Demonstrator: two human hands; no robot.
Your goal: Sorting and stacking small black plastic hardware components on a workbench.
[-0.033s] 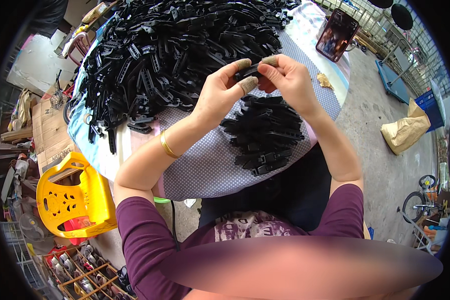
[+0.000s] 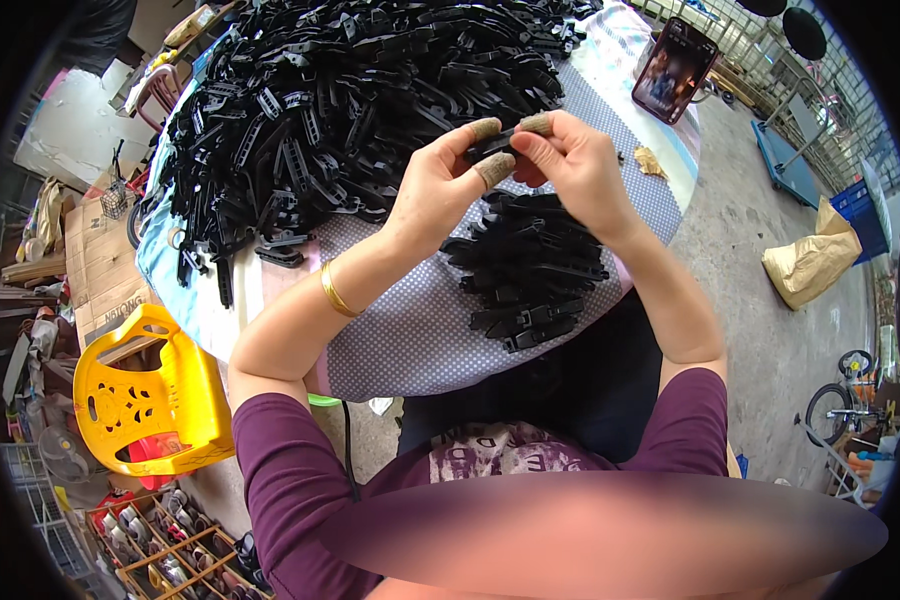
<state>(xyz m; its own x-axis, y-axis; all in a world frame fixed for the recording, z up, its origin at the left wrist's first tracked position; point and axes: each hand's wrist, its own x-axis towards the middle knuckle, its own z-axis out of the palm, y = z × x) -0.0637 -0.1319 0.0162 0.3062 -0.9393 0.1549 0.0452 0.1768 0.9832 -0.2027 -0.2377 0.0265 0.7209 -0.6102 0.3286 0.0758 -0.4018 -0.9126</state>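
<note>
A small black plastic part is held up between both hands over the table. My left hand pinches it from the left, with tan wraps on the thumb and a finger. From the right, my right hand grips its other end, thumb and wrapped index finger pressed together. Below the hands lies a smaller pile of black plastic parts, close to the table's near edge. Beyond them a large heap of similar black parts covers the far left of the table. My fingers partly hide the held part.
The round table has a dotted cloth. On its far right stand a phone and a crumpled tan scrap. A yellow plastic chair is at the left, a shoe rack below it. A tan sack lies on the right floor.
My right thumb and fingers have shifted very slightly on the part. A small dark speck now shows beside my right hand. The phone's picture differs.
</note>
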